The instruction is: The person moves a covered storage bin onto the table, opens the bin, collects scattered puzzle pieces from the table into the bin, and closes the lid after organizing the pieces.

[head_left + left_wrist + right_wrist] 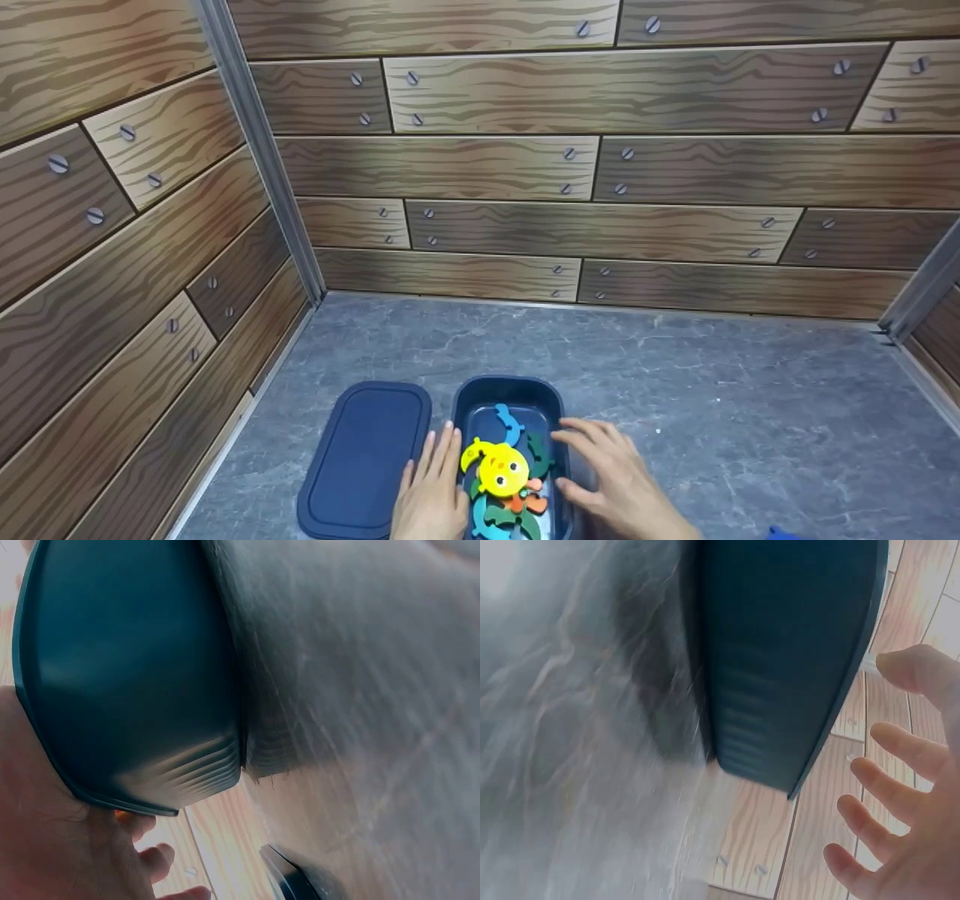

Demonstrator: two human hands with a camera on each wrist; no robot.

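A dark blue plastic box (508, 388) stands uncovered near the front of the grey surface, with several colourful flat animal-shaped pieces inside. Topmost lies a yellow piece with a round face (504, 471); near it are a light blue piece (508, 424), a dark green piece (537, 454) and orange ones. My left hand (431, 487) rests at the box's left rim, fingers straight and together. On the other side my right hand (619, 480) is spread beside the right rim, holding nothing. The wrist views show the box's outer walls (135, 652) (787, 652).
Left of the box lies its flat dark blue lid (366, 457). A small bright blue object (781, 533) is cut off at the front edge on the right. Walls with a wood-plank print (495, 169) enclose the grey marbled surface (720, 420) at the back and sides.
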